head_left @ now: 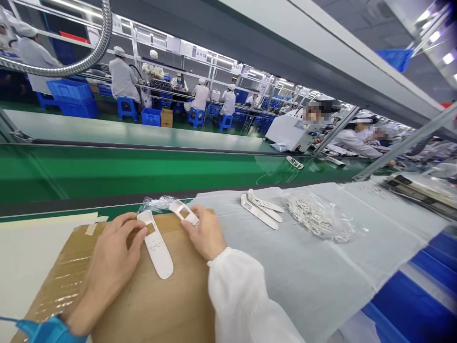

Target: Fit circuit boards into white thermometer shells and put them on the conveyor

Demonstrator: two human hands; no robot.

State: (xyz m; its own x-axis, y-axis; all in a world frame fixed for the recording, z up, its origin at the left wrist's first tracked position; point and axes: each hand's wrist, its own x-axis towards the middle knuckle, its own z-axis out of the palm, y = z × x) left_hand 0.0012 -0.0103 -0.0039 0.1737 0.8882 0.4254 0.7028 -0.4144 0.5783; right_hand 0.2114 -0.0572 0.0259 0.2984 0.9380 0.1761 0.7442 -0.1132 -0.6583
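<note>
A long white plastic shell [160, 255] with a rectangular window lies over the brown cardboard [171, 305]. My left hand [119, 247] pinches its upper end between thumb and fingers. A second white shell [178, 207], also with a window, is tilted at the cardboard's far edge, and my right hand [207, 231] grips its near end. Clear crumpled plastic [157, 204] lies just behind the two shells. Several more white shells [260, 213] rest in a loose pile on the pale sheet to the right.
Right of the pile sits a clear bag [317, 216] of small white parts. Beyond the bench runs a green conveyor [124, 174] carrying a white piece [294, 162]. A metal hose [103, 38] and a shelf [321, 52] hang overhead. People work farther back.
</note>
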